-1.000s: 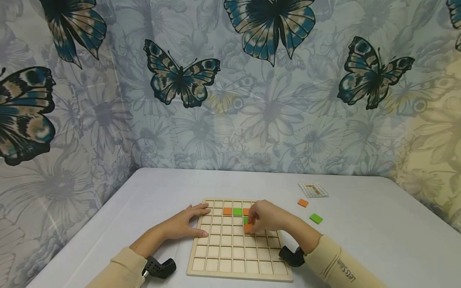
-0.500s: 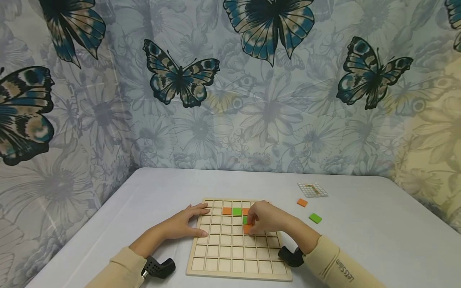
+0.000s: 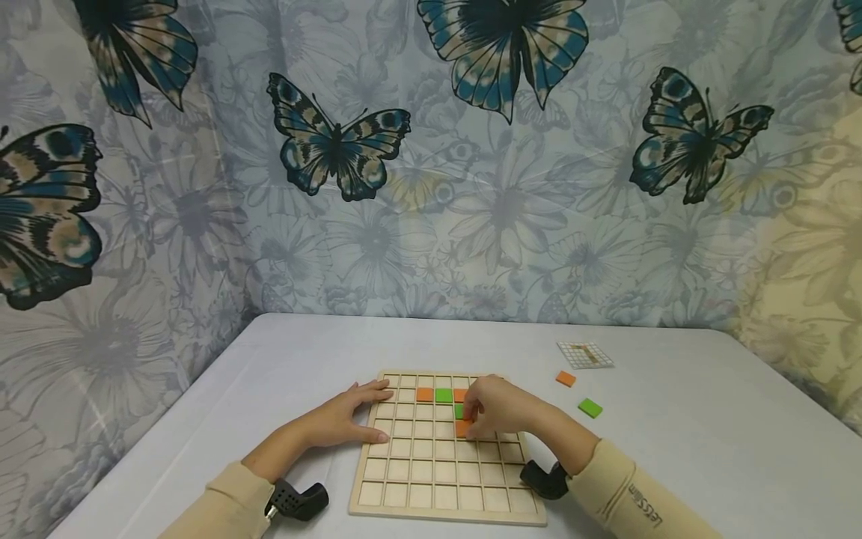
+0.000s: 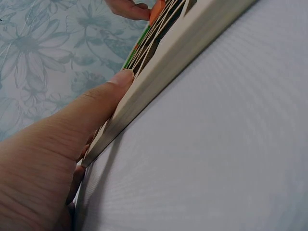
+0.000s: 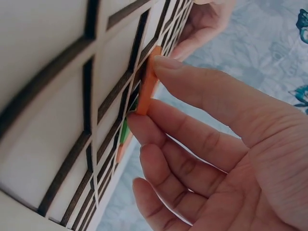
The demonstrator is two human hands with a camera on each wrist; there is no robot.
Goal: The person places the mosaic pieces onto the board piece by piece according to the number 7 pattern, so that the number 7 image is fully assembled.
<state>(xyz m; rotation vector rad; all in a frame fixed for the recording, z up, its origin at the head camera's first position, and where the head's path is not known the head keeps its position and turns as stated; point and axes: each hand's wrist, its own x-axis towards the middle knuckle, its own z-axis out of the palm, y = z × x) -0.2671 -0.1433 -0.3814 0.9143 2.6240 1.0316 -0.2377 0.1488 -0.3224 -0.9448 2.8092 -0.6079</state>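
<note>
A wooden grid board [image 3: 420, 473] lies on the table. My right hand [image 3: 501, 406] pinches an orange square tile [image 5: 148, 84] between thumb and fingers, at a cell in the board's upper right. In the right wrist view the tile stands slightly proud of the grid. A green tile [image 3: 459, 411] sits in the cell behind it. Farther back, an orange tile [image 3: 425, 394], a green tile [image 3: 444, 395] and another orange tile [image 3: 460, 394] form a row. My left hand [image 3: 343, 421] rests on the board's left edge, its fingers spread; in the left wrist view the thumb [image 4: 103, 98] touches the frame.
Right of the board lie a loose orange tile [image 3: 566, 379] and a loose green tile [image 3: 590, 408]. A small card with a printed grid [image 3: 586, 355] lies behind them on the white table [image 3: 296, 352]. A butterfly-patterned cloth [image 3: 417, 247] hangs beyond the far edge.
</note>
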